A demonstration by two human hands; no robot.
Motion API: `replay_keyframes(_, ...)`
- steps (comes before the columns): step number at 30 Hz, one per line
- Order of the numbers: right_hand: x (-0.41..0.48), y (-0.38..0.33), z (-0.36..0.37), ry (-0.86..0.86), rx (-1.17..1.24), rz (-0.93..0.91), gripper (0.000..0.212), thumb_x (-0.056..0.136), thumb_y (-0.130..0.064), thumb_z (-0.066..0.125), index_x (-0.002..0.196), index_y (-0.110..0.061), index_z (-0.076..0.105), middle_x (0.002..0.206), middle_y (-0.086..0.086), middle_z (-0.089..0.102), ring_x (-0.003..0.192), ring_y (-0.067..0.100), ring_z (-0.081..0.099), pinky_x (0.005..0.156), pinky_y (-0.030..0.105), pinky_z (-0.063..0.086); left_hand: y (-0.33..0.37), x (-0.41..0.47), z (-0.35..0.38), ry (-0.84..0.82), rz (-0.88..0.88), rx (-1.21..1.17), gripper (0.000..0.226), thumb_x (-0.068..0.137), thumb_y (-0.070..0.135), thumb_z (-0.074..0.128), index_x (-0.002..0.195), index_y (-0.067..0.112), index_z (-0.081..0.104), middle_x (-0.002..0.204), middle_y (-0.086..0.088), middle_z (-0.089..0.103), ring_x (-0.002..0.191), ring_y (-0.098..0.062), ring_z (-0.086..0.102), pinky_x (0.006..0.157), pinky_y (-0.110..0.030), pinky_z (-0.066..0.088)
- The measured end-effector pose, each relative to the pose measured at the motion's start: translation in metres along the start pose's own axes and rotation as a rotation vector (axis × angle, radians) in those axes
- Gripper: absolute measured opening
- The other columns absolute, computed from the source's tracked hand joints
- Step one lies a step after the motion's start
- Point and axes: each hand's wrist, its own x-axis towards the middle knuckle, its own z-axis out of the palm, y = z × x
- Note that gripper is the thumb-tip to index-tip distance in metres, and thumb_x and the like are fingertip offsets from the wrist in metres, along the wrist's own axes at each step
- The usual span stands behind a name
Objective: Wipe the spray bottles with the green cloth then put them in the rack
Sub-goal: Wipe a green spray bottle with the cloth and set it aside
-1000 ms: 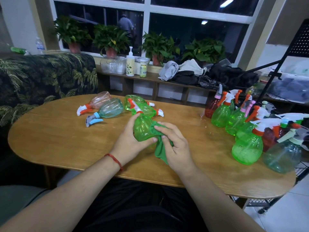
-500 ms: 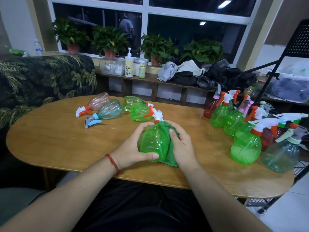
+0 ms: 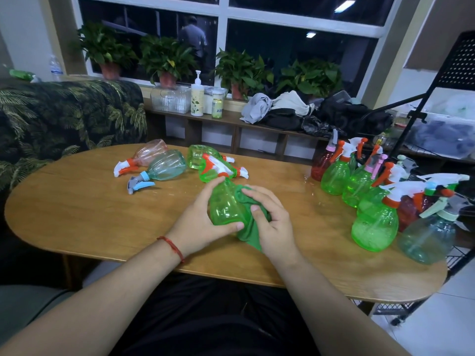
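A person's left hand [image 3: 200, 222] curls its fingers round a translucent green plastic spray bottle [image 3: 225, 204], steadying it over the oval wooden table [image 3: 90, 214]. The right hand [image 3: 273, 224] pinches a green cloth [image 3: 250, 233] against the bottle's side, apparently wiping. Beyond, more bottles lie toppled [image 3: 167, 164]. Upright bottles [image 3: 374, 224] cluster beside the black metal rack [image 3: 415, 127].

Potted plants [image 3: 167, 60] on the sill, leaf-print sofa [image 3: 64, 116] left.

Left grip [image 3: 203, 217] curled inward, thumb stretched rightward, right grip [image 3: 273, 220] curled just beside it, knuckles up
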Motion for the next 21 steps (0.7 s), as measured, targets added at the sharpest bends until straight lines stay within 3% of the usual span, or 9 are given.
replay_keyframes(3, -0.002, 0.0, 0.002, -0.017, -0.053, -0.089, 0.033, 0.103, 0.008, 0.056, 0.127, -0.004, 0.076, 0.139, 0.007, 0.067, 0.135, 0.022, 0.061, 0.115, 0.037, 0.048, -0.003, 0.001, 0.001, 0.071, -0.047, 0.037, 0.108, 0.067, 0.058, 0.095, 0.155, 0.052, 0.033, 0.148, 0.011, 0.056, 0.134, -0.009, 0.056, 0.116, -0.041, 0.048)
replay_keyframes(9, -0.003, -0.003, 0.004, -0.008, -0.063, -0.082, 0.038, 0.103, 0.008, 0.052, 0.13, -0.006, 0.075, 0.141, 0.006, 0.066, 0.136, 0.022, 0.06, 0.116, 0.04, 0.048, -0.001, 0.001, 0.0, 0.045, -0.018, 0.011, 0.109, 0.064, 0.064, 0.094, 0.155, 0.049, 0.036, 0.149, 0.016, 0.053, 0.137, -0.004, 0.053, 0.117, -0.039, 0.046)
replay_keyframes(13, 0.0, 0.0, 0.004, 0.012, 0.008, 0.092, 0.043, 0.108, 0.0, 0.048, 0.14, -0.021, 0.069, 0.143, -0.006, 0.064, 0.139, 0.022, 0.056, 0.12, 0.05, 0.044, 0.004, -0.003, -0.003, -0.036, 0.061, -0.02, 0.107, 0.068, 0.042, 0.1, 0.156, 0.038, 0.042, 0.151, 0.022, 0.053, 0.141, -0.004, 0.052, 0.12, -0.034, 0.043)
replay_keyframes(16, 0.004, 0.0, 0.002, -0.002, 0.193, 0.244, 0.042, 0.112, -0.013, 0.045, 0.145, -0.029, 0.064, 0.148, -0.003, 0.062, 0.142, 0.025, 0.055, 0.12, 0.06, 0.042, 0.006, -0.006, -0.005, -0.1, 0.095, -0.085, 0.103, 0.071, 0.028, 0.1, 0.157, 0.03, 0.043, 0.151, 0.018, 0.055, 0.141, -0.011, 0.055, 0.119, -0.032, 0.043)
replay_keyframes(18, 0.005, -0.003, 0.0, -0.011, 0.264, 0.319, 0.04, 0.114, -0.01, 0.044, 0.145, -0.025, 0.064, 0.146, -0.003, 0.065, 0.139, 0.022, 0.059, 0.119, 0.058, 0.044, 0.005, -0.006, -0.005, -0.141, 0.087, -0.119, 0.101, 0.073, 0.025, 0.098, 0.157, 0.028, 0.042, 0.148, 0.015, 0.058, 0.138, -0.014, 0.058, 0.117, -0.035, 0.046)
replay_keyframes(21, 0.007, -0.006, -0.003, 0.033, 0.279, 0.363, 0.04, 0.112, -0.001, 0.045, 0.14, -0.019, 0.068, 0.14, -0.004, 0.07, 0.134, 0.017, 0.063, 0.118, 0.052, 0.048, 0.006, -0.004, -0.003, -0.187, 0.053, -0.095, 0.107, 0.07, 0.032, 0.1, 0.158, 0.037, 0.039, 0.15, 0.024, 0.055, 0.139, -0.003, 0.054, 0.119, -0.032, 0.044)
